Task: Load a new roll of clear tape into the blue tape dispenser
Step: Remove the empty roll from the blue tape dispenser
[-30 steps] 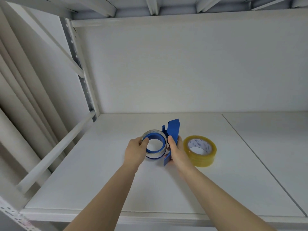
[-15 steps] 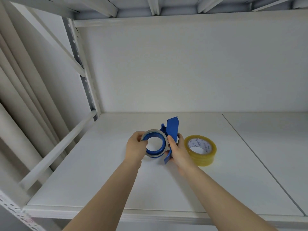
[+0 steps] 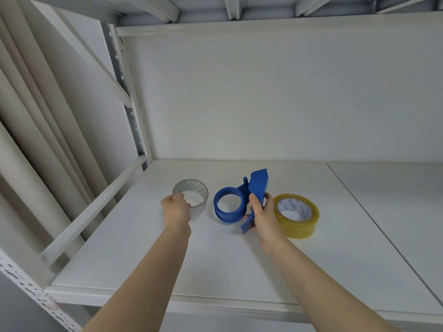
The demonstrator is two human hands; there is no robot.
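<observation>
From the head view, our left hand point(image 3: 176, 212) is closed around the near left rim of a used-up clear roll point(image 3: 191, 196), little more than a see-through core, which sits on the white shelf point(image 3: 143, 255) just left of the blue tape dispenser point(image 3: 242, 200) and apart from it. Our right hand point(image 3: 263, 216) is wrapped around the dispenser's handle, thumb on its left face, holding the tool with its round hub point(image 3: 229, 207) to the left; the hub is bare, with nothing on it.

The new roll of clear tape point(image 3: 297, 215), thick and yellowish, lies flat on the shelf just right of our right hand, its hole facing up and its near left edge hidden behind our fingers, so we cannot tell whether they touch it. It is much nearer the right hand than the left, while the hub it must slide onto lies on the other side of that hand. We judge the next move has to carry the roll leftward across the handle, or free the left hand to reach over.
</observation>
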